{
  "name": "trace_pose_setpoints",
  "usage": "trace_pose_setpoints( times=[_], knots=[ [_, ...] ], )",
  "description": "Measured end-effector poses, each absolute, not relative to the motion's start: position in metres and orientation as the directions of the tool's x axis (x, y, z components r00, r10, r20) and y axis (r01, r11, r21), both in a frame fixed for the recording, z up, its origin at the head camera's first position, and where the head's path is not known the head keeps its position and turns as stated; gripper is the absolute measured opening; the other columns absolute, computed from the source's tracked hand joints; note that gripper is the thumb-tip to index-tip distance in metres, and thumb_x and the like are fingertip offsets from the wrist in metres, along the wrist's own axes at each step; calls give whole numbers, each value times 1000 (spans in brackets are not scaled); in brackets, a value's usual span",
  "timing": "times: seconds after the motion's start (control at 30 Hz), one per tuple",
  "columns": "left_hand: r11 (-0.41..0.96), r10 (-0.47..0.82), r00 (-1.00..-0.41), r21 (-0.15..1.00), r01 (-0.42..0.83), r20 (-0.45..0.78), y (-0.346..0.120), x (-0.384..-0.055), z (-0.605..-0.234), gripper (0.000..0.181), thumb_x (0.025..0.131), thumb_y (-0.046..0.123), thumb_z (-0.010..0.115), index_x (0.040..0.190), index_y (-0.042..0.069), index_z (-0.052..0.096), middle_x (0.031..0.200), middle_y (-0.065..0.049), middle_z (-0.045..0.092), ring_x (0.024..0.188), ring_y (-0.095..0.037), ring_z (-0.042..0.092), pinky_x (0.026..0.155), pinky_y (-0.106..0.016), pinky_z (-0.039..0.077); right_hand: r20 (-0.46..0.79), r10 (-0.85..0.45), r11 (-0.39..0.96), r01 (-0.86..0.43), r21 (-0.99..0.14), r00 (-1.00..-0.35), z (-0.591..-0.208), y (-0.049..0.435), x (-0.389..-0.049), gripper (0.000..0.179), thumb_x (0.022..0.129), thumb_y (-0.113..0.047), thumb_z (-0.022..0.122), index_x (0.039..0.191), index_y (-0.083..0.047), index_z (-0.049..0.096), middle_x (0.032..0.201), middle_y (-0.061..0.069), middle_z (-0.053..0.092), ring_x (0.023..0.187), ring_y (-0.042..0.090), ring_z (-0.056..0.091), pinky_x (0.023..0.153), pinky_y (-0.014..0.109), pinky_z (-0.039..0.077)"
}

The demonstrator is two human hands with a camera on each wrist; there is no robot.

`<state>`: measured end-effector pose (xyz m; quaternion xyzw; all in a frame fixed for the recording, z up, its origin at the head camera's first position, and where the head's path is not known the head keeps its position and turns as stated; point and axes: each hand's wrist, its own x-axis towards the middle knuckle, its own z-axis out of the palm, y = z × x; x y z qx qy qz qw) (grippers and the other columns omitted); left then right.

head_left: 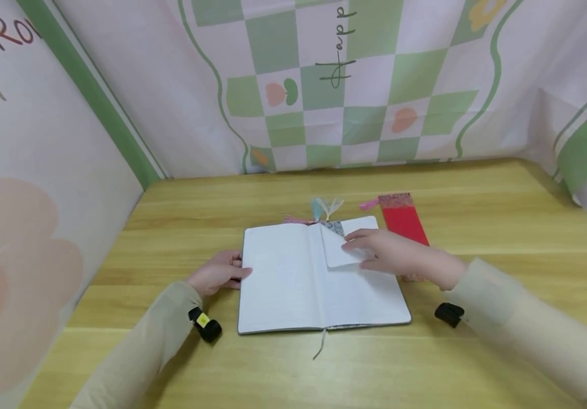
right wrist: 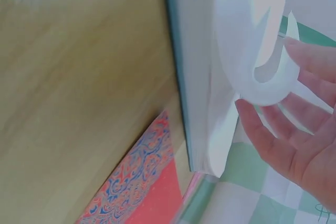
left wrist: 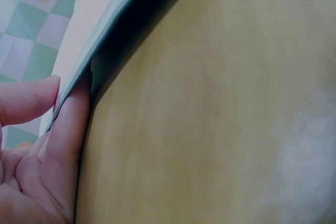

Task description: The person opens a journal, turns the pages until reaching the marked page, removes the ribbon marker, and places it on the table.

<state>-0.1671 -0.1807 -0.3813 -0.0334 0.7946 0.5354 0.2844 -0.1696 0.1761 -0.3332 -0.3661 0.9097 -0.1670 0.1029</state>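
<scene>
Currently, the left hand [head_left: 220,271] clamps the left edge of a notebook [head_left: 278,278] spread on the tabletop [head_left: 273,375]. Tassels [head_left: 316,209] already poke past its top; a page [head_left: 341,254], pinched in the right hand's [head_left: 382,250] grip, seems only partly turned. A red bookmark [head_left: 404,222] lies outside, just beside.

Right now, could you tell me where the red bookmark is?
In the head view, the red bookmark lies on the table, just right of the open notebook, partly hidden by the right hand.
</scene>
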Motion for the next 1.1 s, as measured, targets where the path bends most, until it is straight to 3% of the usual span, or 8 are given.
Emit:
trace_pose_setpoints(
  times=[0.23, 0.43, 0.67, 0.83, 0.97, 1.1],
  knots=[
    [418, 262, -836, 837, -352, -482, -181, -166, -380, 35, 95, 7, 55, 128, -3, 46, 106, -10, 62, 85, -11, 59, 73, -27, 53, -80, -672, 653, -538, -533, -737, -327, 178, -162, 39, 85, -12, 70, 123, -5, 62, 128, 17, 56, 115, 34, 54, 83, 38, 54],
    [424, 267, -836, 838, -344, -479, -181, -166, -380, 37, 95, 8, 55, 129, -3, 46, 108, -11, 62, 85, -11, 59, 73, -27, 53, -225, -539, 643, -224, -733, -812, -321, 183, -163, 41, 89, -25, 65, 128, -14, 59, 128, 13, 57, 104, 24, 59, 76, 34, 53],
    [425, 271, -835, 838, -343, -479, -181, -165, -379, 36, 95, 7, 55, 128, -4, 47, 109, -12, 63, 85, -11, 59, 74, -27, 53, -296, -531, 471, 13, -882, -794, -319, 184, -165, 49, 93, -28, 60, 137, -9, 48, 142, 15, 44, 119, 29, 51, 87, 43, 52],
    [425, 259, -836, 834, -352, -484, -181, -165, -380, 35, 95, 7, 55, 128, -3, 47, 109, -12, 63, 83, -11, 59, 72, -26, 53, -292, -565, 395, 58, -917, -771, -325, 179, -161, 58, 95, -30, 55, 146, -9, 34, 148, 19, 33, 128, 37, 42, 88, 41, 52],
    [424, 257, -838, 836, -349, -481, -181, -165, -381, 36, 95, 6, 55, 128, -3, 46, 109, -12, 63, 83, -11, 59, 72, -26, 53, -245, -641, 365, -8, -931, -728, -328, 172, -155, 56, 100, -28, 45, 149, -10, 26, 148, 21, 30, 128, 38, 41, 95, 44, 48],
    [426, 255, -838, 834, -350, -482, -180, -166, -382, 40, 95, 7, 56, 131, -3, 44, 112, -14, 62, 84, -11, 59, 73, -27, 53, -185, -717, 365, -136, -921, -672, -329, 163, -150, 53, 102, -29, 37, 150, -10, 25, 146, 20, 33, 127, 37, 41, 104, 53, 36]
  ],
)
